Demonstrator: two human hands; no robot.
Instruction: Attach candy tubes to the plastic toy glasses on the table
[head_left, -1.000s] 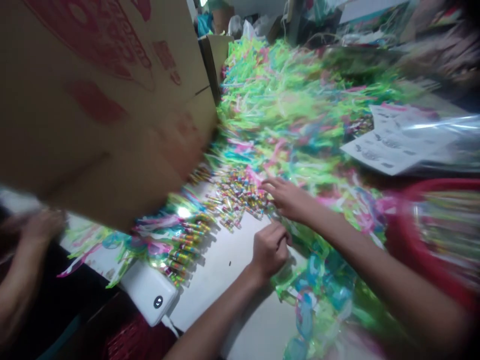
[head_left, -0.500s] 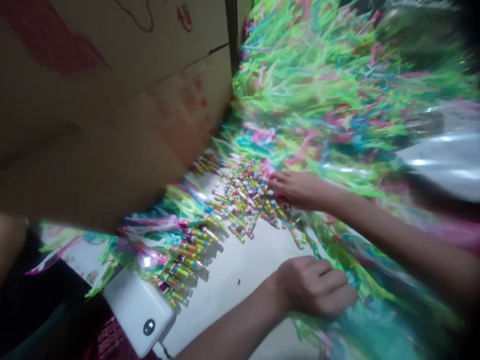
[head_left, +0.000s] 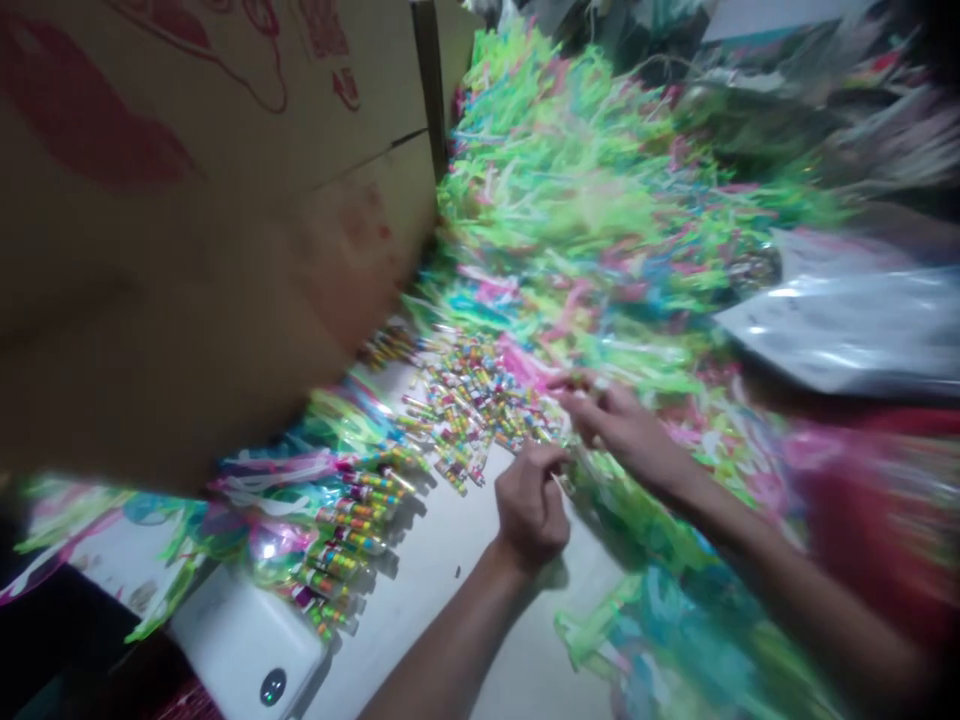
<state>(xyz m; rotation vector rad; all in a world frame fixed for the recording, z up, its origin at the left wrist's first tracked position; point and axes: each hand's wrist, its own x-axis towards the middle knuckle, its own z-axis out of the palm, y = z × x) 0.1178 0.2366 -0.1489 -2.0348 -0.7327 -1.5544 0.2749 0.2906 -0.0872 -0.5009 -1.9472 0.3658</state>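
Noted left hand (head_left: 531, 505) curled over white tabletop (head_left: 409, 605), right hand (head_left: 616, 425) bent-fingered beside pink strip (head_left: 523, 364) — cannot tell contents of either grip. Located striped tubes (head_left: 469, 405) heaped on tabletop — just beyond left hand.

White tabletop (head_left: 420, 605), dim cluttered background (head_left: 780, 65)

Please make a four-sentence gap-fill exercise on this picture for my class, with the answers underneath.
1. Of the right hand and the left hand, the one nearer the white device is the ____.
2. Most of the strips heaped beyond the small tubes are ____.
3. The large box with red printing is made of ____.
4. The tabletop beside the left forearm is coloured ____.

Missing words: left hand; green; cardboard; white.
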